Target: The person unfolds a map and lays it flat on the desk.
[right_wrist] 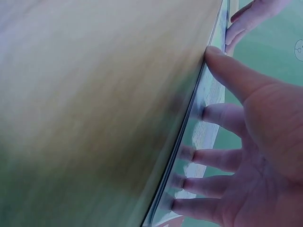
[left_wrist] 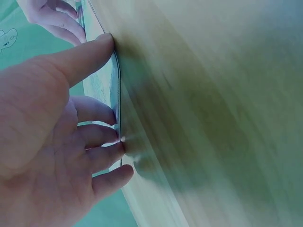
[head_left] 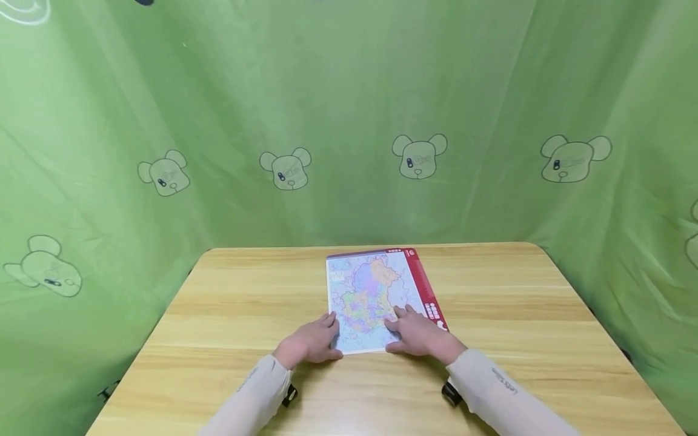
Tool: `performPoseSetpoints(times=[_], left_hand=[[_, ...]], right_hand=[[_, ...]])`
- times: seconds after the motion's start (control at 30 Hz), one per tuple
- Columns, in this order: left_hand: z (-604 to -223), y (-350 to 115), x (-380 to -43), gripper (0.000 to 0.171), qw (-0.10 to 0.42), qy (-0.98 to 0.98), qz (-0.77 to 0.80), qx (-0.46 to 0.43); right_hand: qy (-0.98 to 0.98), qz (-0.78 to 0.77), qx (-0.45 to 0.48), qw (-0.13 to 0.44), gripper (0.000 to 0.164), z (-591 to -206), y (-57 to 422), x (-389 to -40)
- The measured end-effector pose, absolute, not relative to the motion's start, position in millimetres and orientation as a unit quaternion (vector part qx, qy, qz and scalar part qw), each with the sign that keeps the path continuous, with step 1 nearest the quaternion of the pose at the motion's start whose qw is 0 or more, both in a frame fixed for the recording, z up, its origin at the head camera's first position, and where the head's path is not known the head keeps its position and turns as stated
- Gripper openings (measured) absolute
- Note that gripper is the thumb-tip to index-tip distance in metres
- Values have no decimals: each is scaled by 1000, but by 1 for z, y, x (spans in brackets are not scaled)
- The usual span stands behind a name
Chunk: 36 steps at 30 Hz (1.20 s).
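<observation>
A thin, flat map sheet (head_left: 366, 290) lies on the table, printed in pastel patches with a red strip (head_left: 418, 275) along its right side. My left hand (head_left: 313, 340) rests at the map's lower left corner. In the left wrist view, the fingers of the left hand (left_wrist: 61, 127) reach the sheet's edge, thumb spread apart. On the lower right part of the map sits my right hand (head_left: 417, 333). Seen from the right wrist, the spread fingertips of the right hand (right_wrist: 255, 146) touch the glossy surface, and its thumb lies at the near edge. Neither hand curls round the sheet.
The wood-grain table (head_left: 234, 303) extends around the map on all sides. Behind it and at both sides hangs a green curtain (head_left: 349, 206) with printed bear heads. Dark wrist devices (head_left: 451, 393) sit under both pale sleeves (head_left: 501, 387).
</observation>
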<state>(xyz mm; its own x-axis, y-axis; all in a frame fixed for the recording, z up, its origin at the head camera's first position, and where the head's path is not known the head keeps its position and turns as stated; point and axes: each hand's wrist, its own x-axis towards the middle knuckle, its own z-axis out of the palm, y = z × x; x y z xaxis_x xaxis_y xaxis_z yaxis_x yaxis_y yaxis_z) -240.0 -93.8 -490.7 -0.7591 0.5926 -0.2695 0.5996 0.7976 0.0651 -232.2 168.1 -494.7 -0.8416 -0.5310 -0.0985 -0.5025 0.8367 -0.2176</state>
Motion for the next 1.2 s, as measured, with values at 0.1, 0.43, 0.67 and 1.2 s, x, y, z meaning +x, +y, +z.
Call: performPoseSetpoints(times=[0.1,0.43,0.67,1.2], left_hand=[[-492,-94,-240,78,129,938,-27,320],[-493,-90,-237,79,96,936,-83,329],[-490,-88,-232,78,87,938,-93,323],[-490,-85,-226,76,76,937,-108,322]], right_hand=[[954,-99,-272,79,60,-496,169,-234],[955,-111,-256,100,62,-499,172,-239],[953,-119,-255,112,63,-499,173,-240],[953,-132,-245,122,58,-500,172,-243]])
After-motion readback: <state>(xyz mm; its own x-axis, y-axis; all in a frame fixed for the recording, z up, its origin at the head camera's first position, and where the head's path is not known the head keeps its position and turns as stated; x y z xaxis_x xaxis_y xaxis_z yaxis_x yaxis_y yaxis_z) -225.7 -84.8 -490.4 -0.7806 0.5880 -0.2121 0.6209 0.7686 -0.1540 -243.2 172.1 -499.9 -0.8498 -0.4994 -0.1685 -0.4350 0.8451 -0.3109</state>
